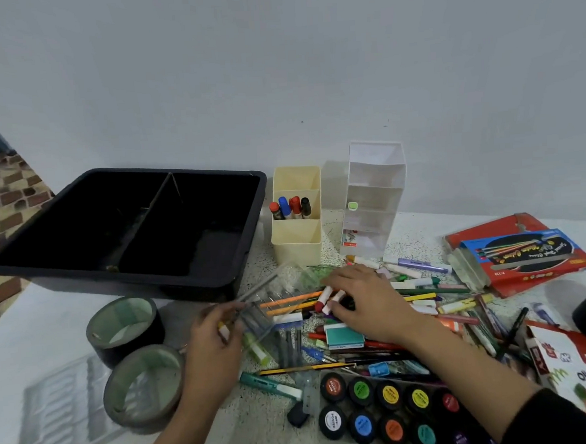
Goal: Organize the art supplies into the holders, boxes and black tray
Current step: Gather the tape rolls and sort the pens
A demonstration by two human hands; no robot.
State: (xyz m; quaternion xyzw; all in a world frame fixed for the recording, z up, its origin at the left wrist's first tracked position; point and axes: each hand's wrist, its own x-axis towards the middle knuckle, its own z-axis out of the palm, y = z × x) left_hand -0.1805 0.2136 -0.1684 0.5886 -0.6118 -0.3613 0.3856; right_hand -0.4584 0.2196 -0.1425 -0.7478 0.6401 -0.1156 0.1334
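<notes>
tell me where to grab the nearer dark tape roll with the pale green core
Probably pinch the wall of the nearer dark tape roll from above, reaching into its open core on the near-left side. It lies flat with the hole facing up, and that part of the rim is exposed.

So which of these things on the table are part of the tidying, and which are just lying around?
Part of the job: black tray, cream holder, white holder, pile of pens, paint pots, blue box, left hand gripping grey pens, right hand gripping red-capped markers.

Probably just lying about: clear plastic insert, two tape rolls.
</notes>
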